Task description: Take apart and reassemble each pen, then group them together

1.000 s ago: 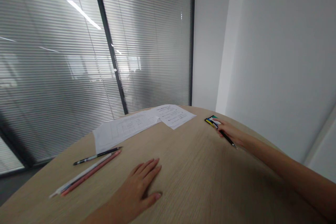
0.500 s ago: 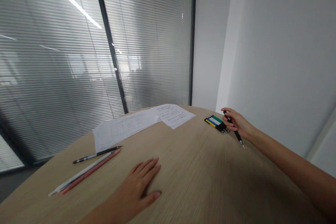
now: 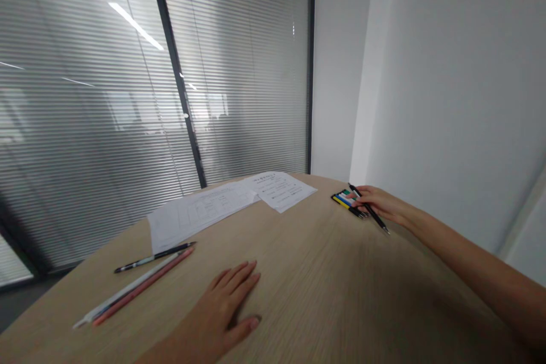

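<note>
My left hand (image 3: pixel 226 307) lies flat on the table at the lower middle, fingers stretched out and holding nothing. At the right, my right hand (image 3: pixel 377 203) grips a slim black pen (image 3: pixel 374 217) with a silver tip pointing down toward me. Under its fingertips lies a flat black case (image 3: pixel 356 211) holding yellow, blue, white and green sticks with thin metal ends. My fingers cover part of this set, and I cannot tell whether they touch it.
On the round wooden table (image 3: pixel 298 273), printed papers (image 3: pixel 200 205) lie along the far edge. Left of my left hand are a black pen (image 3: pixel 153 257), a white stick (image 3: pixel 123 290) and a pinkish-red one (image 3: pixel 145 287). A blinds-covered glass partition (image 3: pixel 247 96) and a wall (image 3: pixel 460 79) stand beyond.
My right hand has shifted left and slightly down with the black pen, and its fingers now hang over the coloured sticks. The left hand stays flat in place.
</note>
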Available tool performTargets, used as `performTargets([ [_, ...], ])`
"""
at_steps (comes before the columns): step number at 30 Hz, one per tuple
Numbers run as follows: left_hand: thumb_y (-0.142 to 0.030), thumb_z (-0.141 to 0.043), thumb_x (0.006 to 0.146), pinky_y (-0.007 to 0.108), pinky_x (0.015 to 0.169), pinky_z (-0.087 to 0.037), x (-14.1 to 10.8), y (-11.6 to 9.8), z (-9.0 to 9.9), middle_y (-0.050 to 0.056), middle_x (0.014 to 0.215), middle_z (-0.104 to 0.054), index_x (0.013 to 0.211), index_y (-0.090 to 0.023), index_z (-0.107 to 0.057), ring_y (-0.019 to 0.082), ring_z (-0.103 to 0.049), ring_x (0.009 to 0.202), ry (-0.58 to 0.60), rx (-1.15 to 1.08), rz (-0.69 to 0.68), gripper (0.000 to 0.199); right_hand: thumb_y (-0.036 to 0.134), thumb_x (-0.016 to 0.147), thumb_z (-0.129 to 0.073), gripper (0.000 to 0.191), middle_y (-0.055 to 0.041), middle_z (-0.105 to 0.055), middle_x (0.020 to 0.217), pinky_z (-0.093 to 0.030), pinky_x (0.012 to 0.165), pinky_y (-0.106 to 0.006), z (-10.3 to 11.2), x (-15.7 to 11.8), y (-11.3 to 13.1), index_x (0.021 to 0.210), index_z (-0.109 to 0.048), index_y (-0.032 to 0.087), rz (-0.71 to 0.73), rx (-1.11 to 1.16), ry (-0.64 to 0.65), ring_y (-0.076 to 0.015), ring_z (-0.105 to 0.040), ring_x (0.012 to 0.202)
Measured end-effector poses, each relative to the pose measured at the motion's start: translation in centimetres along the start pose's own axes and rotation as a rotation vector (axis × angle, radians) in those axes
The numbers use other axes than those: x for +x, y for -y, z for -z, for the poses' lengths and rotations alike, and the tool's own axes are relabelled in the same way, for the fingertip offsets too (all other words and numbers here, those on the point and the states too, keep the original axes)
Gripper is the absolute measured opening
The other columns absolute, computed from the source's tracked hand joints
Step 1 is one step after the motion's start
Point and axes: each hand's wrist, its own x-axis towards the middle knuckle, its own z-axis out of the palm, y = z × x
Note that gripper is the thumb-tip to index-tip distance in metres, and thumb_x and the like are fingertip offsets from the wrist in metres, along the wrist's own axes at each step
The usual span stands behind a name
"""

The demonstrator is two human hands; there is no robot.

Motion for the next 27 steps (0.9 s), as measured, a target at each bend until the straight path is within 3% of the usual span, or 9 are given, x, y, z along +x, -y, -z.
performTargets([
  [2, -0.052, -0.034, 0.081, 0.048, 0.097, -0.029, 0.0, -0.1, 0.1, 0.009, 0.135, -0.032, 0.129, -0.02, -0.033, 0.027, -0.03, 0.122, 0.001, -0.012, 0.005, 0.057, 0.017, 0.068, -0.056, 0.017, -0.0023, -0.058, 0.071, -0.048, 0.051, -0.018, -0.9, 0.5, -0.9, 0.083, -0.049, 0.016, 0.061, -0.275, -0.006, -0.0095, -0.056, 0.057],
  [7, -0.052, -0.037, 0.08, 0.048, 0.097, -0.029, -0.1, -0.3, 0.2, 0.009, 0.135, -0.033, 0.128, -0.022, -0.034, 0.027, -0.031, 0.122, -0.017, -0.053, 0.019, 0.056, 0.02, 0.073, -0.05, 0.016, 0.0021, -0.054, 0.058, -0.043, 0.051, -0.019, -3.0, 2.2, -1.8, 0.088, -0.055, 0.015, 0.106, -0.549, -0.012, -0.0094, -0.051, 0.051],
  [11, -0.051, -0.039, 0.08, 0.049, 0.096, -0.03, -0.1, -0.5, 0.3, 0.009, 0.135, -0.033, 0.128, -0.023, -0.034, 0.027, -0.032, 0.121, -0.029, -0.075, 0.029, 0.056, 0.022, 0.076, -0.046, 0.018, 0.0013, -0.053, 0.049, -0.038, 0.051, -0.021, -3.8, 4.2, -1.7, 0.075, -0.062, 0.013, 0.126, -0.785, -0.008, -0.0118, -0.05, 0.048],
  [14, -0.052, -0.038, 0.08, 0.049, 0.095, -0.03, -0.1, -0.4, 0.3, 0.01, 0.134, -0.034, 0.127, -0.022, -0.035, 0.028, -0.032, 0.121, -0.03, -0.085, 0.022, 0.056, 0.018, 0.08, -0.039, 0.028, -0.0045, -0.061, 0.059, -0.039, 0.057, -0.023, -4.0, 5.7, -2.0, 0.069, -0.064, 0.012, 0.128, -0.93, -0.026, -0.0148, -0.055, 0.058],
  [19, -0.052, -0.04, 0.079, 0.049, 0.096, -0.03, -0.3, -0.1, -0.2, 0.008, 0.135, -0.033, 0.128, -0.025, -0.034, 0.028, -0.032, 0.121, -0.05, -0.091, 0.002, 0.056, 0.013, 0.083, -0.033, 0.031, -0.0099, -0.066, 0.085, -0.039, 0.07, -0.022, -4.7, 6.9, -3.2, 0.094, -0.062, 0.01, 0.154, -1.094, -0.067, -0.0166, -0.059, 0.08],
  [22, -0.052, -0.041, 0.079, 0.049, 0.096, -0.03, -0.4, -0.1, -0.3, 0.007, 0.135, -0.032, 0.129, -0.026, -0.032, 0.028, -0.031, 0.121, -0.068, -0.102, -0.003, 0.056, 0.013, 0.084, -0.035, 0.03, -0.0114, -0.063, 0.098, -0.037, 0.077, -0.022, -5.3, 6.9, -3.8, 0.097, -0.061, 0.01, 0.179, -1.169, -0.068, -0.0167, -0.056, 0.091],
  [27, -0.053, -0.037, 0.08, 0.05, 0.097, -0.028, -0.3, -0.4, 0.1, 0.009, 0.136, -0.03, 0.129, -0.023, -0.033, 0.028, -0.029, 0.122, -0.004, -0.1, 0.023, 0.058, 0.019, 0.085, -0.038, 0.029, -0.016, -0.063, 0.096, -0.039, 0.076, -0.028, -6.2, 6.3, -4.4, 0.093, -0.063, 0.008, 0.156, -1.298, -0.114, -0.0214, -0.057, 0.09],
])
